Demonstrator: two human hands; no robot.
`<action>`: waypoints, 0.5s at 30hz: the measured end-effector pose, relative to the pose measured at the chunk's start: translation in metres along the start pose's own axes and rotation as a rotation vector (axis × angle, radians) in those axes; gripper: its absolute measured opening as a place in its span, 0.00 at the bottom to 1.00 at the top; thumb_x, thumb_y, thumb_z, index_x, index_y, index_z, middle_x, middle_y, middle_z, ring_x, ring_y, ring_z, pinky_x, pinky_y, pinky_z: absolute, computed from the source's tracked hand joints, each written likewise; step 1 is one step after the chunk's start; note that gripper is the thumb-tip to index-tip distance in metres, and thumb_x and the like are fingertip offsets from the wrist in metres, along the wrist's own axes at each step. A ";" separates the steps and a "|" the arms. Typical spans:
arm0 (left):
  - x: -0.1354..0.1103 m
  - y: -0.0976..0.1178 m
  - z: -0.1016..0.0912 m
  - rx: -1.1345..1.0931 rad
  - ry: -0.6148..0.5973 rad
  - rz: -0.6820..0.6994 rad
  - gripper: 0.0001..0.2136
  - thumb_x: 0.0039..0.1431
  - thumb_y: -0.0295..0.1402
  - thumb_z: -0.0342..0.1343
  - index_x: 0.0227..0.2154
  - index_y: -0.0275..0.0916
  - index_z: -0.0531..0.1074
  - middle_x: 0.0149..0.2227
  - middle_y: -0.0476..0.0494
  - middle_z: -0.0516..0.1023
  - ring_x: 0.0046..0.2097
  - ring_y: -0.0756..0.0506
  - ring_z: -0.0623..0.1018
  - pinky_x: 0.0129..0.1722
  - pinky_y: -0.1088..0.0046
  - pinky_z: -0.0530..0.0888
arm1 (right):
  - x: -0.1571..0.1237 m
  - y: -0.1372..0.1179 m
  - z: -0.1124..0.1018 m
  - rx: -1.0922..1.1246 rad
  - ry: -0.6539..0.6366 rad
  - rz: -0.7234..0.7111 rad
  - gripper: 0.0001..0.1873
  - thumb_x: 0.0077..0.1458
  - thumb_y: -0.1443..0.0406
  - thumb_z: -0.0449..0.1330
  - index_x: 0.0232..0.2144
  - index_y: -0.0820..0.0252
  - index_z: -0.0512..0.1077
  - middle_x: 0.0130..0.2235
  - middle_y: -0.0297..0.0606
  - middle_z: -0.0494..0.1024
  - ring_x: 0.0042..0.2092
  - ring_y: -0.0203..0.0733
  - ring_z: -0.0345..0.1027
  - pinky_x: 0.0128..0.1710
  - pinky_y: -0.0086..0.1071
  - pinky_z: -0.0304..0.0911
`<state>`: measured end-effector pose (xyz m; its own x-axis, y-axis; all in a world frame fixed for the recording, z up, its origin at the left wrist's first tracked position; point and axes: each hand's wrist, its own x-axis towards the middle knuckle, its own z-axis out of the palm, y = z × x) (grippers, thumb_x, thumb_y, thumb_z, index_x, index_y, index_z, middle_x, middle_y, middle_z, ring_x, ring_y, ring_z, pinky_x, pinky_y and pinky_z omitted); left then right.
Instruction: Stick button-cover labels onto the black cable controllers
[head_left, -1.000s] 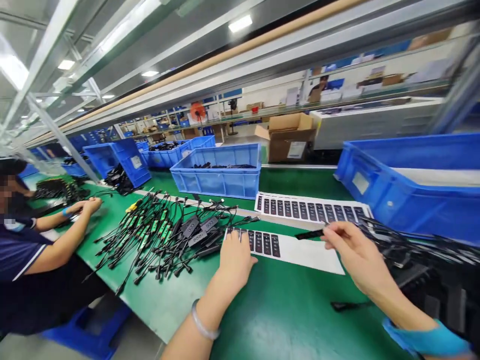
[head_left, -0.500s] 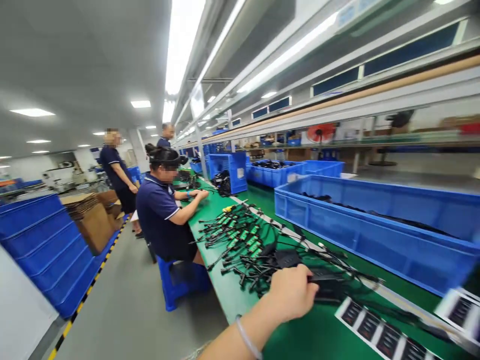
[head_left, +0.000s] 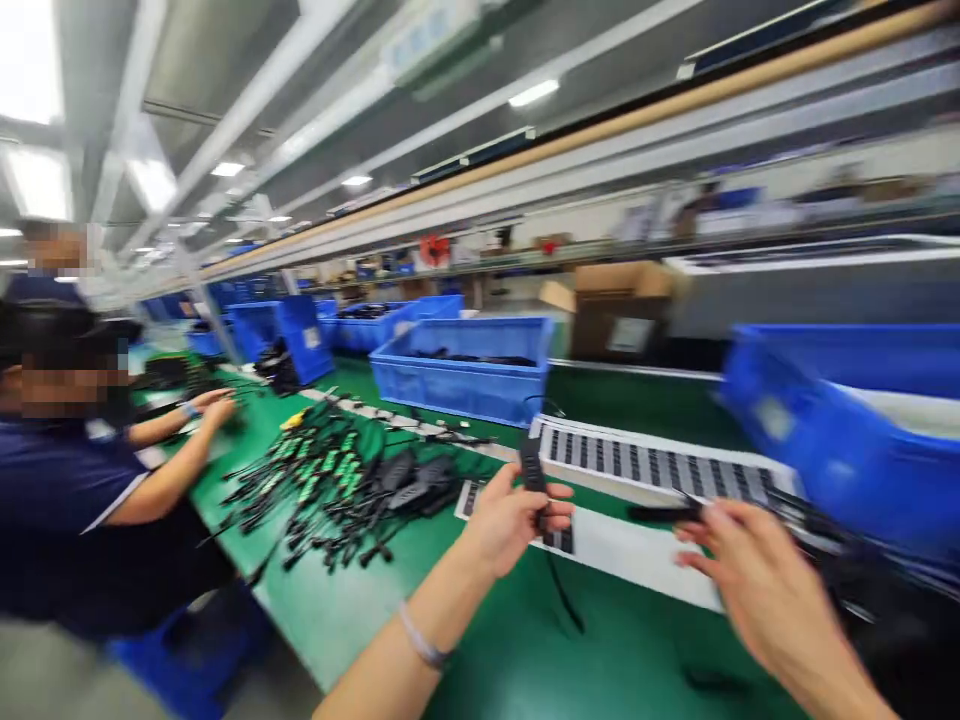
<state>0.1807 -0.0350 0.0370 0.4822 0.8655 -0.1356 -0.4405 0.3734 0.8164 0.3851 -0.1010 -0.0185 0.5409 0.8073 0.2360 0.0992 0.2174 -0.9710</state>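
Note:
My left hand (head_left: 510,520) is closed around a slim black plastic box (head_left: 532,465), held upright over the bench, with a black cable (head_left: 564,600) hanging below. To the right, my right hand (head_left: 757,560) has its fingers curled at the end of a dark elongated piece (head_left: 660,513); blur hides its exact kind. Under and between the hands lie a white label sheet (head_left: 637,555) with dark labels at its left end and a longer strip of dark labels (head_left: 652,460). Left of my left hand, several black boxes (head_left: 420,480) lie beside a heap of cables (head_left: 315,480) with green tags.
A blue bin (head_left: 461,385) with black items stands behind the strip. Another blue bin (head_left: 825,430) is at right, near blurred dark items (head_left: 862,560). A cardboard box (head_left: 622,310) sits at the back. A co-worker (head_left: 67,480) sits at left, hands over the green bench (head_left: 480,660).
The view has swung right. My left hand has moved from the pile of black boxes and now holds one up over the label sheets. My right hand has come into view.

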 end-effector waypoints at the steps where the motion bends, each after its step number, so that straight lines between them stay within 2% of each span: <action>1: 0.000 -0.012 -0.001 0.006 -0.026 -0.055 0.18 0.42 0.23 0.60 0.38 0.36 0.63 0.35 0.41 0.79 0.31 0.50 0.78 0.34 0.74 0.72 | -0.001 0.000 -0.003 0.106 0.014 0.047 0.17 0.54 0.47 0.59 0.34 0.51 0.65 0.33 0.36 0.67 0.34 0.43 0.68 0.25 0.33 0.69; 4: -0.001 -0.042 -0.008 0.055 -0.080 -0.201 0.21 0.45 0.26 0.64 0.42 0.36 0.64 0.41 0.38 0.79 0.32 0.49 0.78 0.35 0.73 0.72 | 0.000 0.000 0.005 0.195 -0.004 0.084 0.21 0.47 0.48 0.65 0.32 0.53 0.63 0.28 0.32 0.64 0.30 0.39 0.65 0.22 0.30 0.66; 7: -0.007 -0.058 -0.013 0.129 -0.137 -0.260 0.28 0.45 0.29 0.68 0.49 0.38 0.63 0.44 0.38 0.78 0.34 0.48 0.79 0.37 0.70 0.72 | -0.002 0.002 0.017 0.188 -0.105 0.086 0.20 0.49 0.50 0.64 0.32 0.55 0.61 0.25 0.28 0.63 0.25 0.34 0.62 0.21 0.28 0.63; 11: -0.015 -0.061 -0.014 0.173 -0.215 -0.302 0.32 0.44 0.29 0.69 0.54 0.39 0.63 0.42 0.38 0.79 0.37 0.46 0.79 0.41 0.67 0.71 | -0.011 0.002 0.020 0.098 -0.290 0.077 0.17 0.53 0.52 0.61 0.34 0.57 0.64 0.26 0.27 0.65 0.21 0.30 0.59 0.19 0.26 0.60; 15: -0.019 -0.060 -0.014 0.163 -0.269 -0.321 0.35 0.43 0.27 0.68 0.56 0.38 0.64 0.43 0.36 0.78 0.37 0.44 0.79 0.39 0.67 0.71 | -0.017 -0.001 0.020 0.036 -0.381 0.073 0.14 0.54 0.55 0.61 0.35 0.59 0.68 0.28 0.31 0.66 0.26 0.33 0.61 0.20 0.25 0.60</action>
<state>0.1877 -0.0690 -0.0175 0.7641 0.5888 -0.2635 -0.1218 0.5329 0.8374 0.3585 -0.1040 -0.0211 0.1958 0.9657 0.1703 0.0395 0.1658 -0.9854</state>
